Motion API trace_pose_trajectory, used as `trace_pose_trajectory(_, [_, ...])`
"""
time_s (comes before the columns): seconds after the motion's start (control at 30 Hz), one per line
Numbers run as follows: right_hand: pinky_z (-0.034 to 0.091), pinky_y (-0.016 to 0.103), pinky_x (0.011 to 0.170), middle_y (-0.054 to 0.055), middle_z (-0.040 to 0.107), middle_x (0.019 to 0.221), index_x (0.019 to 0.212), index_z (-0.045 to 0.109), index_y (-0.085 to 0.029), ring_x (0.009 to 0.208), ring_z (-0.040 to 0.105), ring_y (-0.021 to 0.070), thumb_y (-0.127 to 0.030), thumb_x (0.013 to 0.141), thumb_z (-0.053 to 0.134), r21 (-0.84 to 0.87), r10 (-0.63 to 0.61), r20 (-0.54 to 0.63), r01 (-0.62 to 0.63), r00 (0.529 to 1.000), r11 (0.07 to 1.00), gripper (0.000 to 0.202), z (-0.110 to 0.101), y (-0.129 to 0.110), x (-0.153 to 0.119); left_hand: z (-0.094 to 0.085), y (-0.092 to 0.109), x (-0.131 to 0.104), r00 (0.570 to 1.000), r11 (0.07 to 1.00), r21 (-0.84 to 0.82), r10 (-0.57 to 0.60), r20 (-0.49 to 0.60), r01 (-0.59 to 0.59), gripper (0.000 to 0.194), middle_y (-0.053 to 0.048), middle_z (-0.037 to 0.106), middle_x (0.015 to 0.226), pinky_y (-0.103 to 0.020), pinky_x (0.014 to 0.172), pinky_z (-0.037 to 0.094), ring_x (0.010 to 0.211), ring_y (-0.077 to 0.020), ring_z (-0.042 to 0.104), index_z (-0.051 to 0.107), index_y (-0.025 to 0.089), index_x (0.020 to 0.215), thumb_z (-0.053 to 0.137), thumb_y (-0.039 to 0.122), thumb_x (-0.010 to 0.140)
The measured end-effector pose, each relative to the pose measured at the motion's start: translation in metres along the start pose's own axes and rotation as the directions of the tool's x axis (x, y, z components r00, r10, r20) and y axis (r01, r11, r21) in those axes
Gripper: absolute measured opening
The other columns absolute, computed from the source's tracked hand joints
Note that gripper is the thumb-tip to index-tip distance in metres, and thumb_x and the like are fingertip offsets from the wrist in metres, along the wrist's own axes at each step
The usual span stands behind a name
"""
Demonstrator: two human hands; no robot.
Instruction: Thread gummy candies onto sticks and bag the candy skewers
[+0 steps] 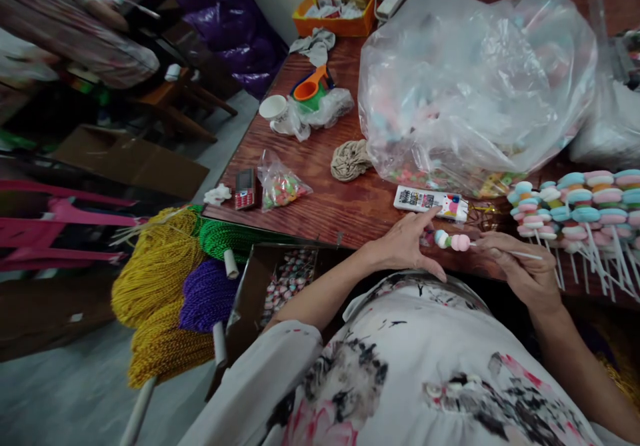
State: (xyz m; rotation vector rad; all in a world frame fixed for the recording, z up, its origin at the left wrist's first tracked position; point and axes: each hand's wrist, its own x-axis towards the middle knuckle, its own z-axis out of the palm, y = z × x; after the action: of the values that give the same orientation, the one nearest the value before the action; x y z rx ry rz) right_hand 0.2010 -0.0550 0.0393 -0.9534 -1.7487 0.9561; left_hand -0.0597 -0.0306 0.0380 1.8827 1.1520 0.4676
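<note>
My right hand (530, 269) is closed on the white stick of a marshmallow skewer (455, 240), with its pink, green and pale blue pieces pointing left. Just left of that tip is my left hand (407, 243), thumb and fingers apart and nothing gripped. Beyond my left fingertips lies a white printed packet (431, 204). To the right, many finished-looking skewers (587, 199) with pastel rounds lie piled at the table edge, their white sticks hanging toward me. A large clear plastic bag (470, 86) full of pastel pieces stands behind the packet.
On the wooden table (320, 209) are a coil of beige cord (350, 160), a small bag of coloured pieces (283, 187), a phone (245, 189), a white cup (274, 109) and an orange tray (334, 26). Cord bundles (155, 253) and a carton (250, 286) stand left. Another person sits far left.
</note>
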Motion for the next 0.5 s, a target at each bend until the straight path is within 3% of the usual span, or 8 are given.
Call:
trace_pose_trajectory(0.07, [0.054, 0.041, 0.097, 0.001, 0.077, 0.095, 0.099, 0.076, -0.026, 0.094, 0.072, 0.0209, -0.014, 0.087, 0.061, 0.037, 0.011, -0.038, -0.009, 0.999, 0.999, 0.022, 0.001, 0.007, -0.011, -0.006, -0.007, -0.002, 0.999, 0.998, -0.040, -0.045, 0.030, 0.046, 0.121, -0.011, 0.063, 0.114, -0.036, 0.086, 0.048, 0.096, -0.0232, 0.060, 0.034, 0.017, 0.150, 0.087, 0.060, 0.049])
trace_pose_trajectory(0.13, [0.053, 0.044, 0.099, 0.002, 0.077, 0.097, 0.100, 0.076, -0.026, 0.097, 0.071, 0.0223, -0.014, 0.087, 0.061, 0.065, 0.026, -0.072, -0.022, 0.997, 0.998, 0.023, 0.002, 0.014, -0.020, -0.012, -0.011, -0.002, 0.995, 0.996, -0.041, -0.070, 0.077, 0.073, 0.100, -0.006, 0.065, 0.101, -0.029, 0.076, 0.047, 0.082, -0.0172, 0.059, 0.050, 0.015, 0.140, 0.086, 0.053, 0.055])
trace_pose_trajectory(0.2, [0.052, 0.047, 0.101, 0.002, 0.077, 0.099, 0.101, 0.077, -0.026, 0.098, 0.071, 0.0235, -0.015, 0.086, 0.062, 0.085, 0.034, -0.082, -0.027, 0.996, 0.996, 0.024, 0.002, 0.020, -0.026, -0.017, -0.013, -0.001, 0.988, 0.997, -0.028, -0.074, 0.136, 0.078, 0.071, -0.002, 0.065, 0.087, -0.024, 0.068, 0.043, 0.074, -0.0138, 0.056, 0.067, 0.012, 0.117, 0.085, 0.047, 0.058])
trace_pose_trajectory(0.27, [0.054, 0.049, 0.098, 0.002, 0.077, 0.099, 0.101, 0.077, -0.027, 0.097, 0.072, 0.0245, -0.015, 0.085, 0.063, 0.112, 0.017, -0.066, -0.010, 0.998, 0.994, 0.025, 0.003, 0.021, -0.027, -0.019, -0.013, 0.002, 0.973, 0.994, -0.052, -0.081, 0.216, 0.095, 0.050, 0.001, 0.063, 0.076, -0.022, 0.064, 0.040, 0.069, -0.0121, 0.054, 0.073, 0.011, 0.095, 0.085, 0.043, 0.059])
trace_pose_trajectory(0.37, [0.056, 0.049, 0.094, 0.002, 0.077, 0.097, 0.102, 0.076, -0.028, 0.094, 0.073, 0.0248, -0.011, 0.083, 0.062, 0.153, -0.048, -0.016, 0.050, 0.999, 0.987, 0.029, 0.002, 0.014, -0.022, -0.020, -0.012, 0.005, 0.928, 0.972, -0.186, -0.069, 0.367, 0.146, 0.040, 0.004, 0.059, 0.065, -0.021, 0.060, 0.038, 0.064, -0.0100, 0.051, 0.070, 0.011, 0.080, 0.084, 0.042, 0.059])
trace_pose_trajectory(0.5, [0.056, 0.049, 0.093, 0.001, 0.078, 0.096, 0.107, 0.075, -0.030, 0.091, 0.073, 0.0237, -0.009, 0.083, 0.062, 0.166, -0.187, 0.085, 0.171, 0.979, 0.971, 0.034, -0.007, -0.001, -0.010, -0.015, -0.010, 0.004, 0.824, 0.875, -0.399, 0.000, 0.567, 0.274, 0.040, 0.004, 0.060, 0.065, -0.023, 0.063, 0.042, 0.065, -0.0102, 0.053, 0.067, 0.012, 0.076, 0.088, 0.039, 0.054])
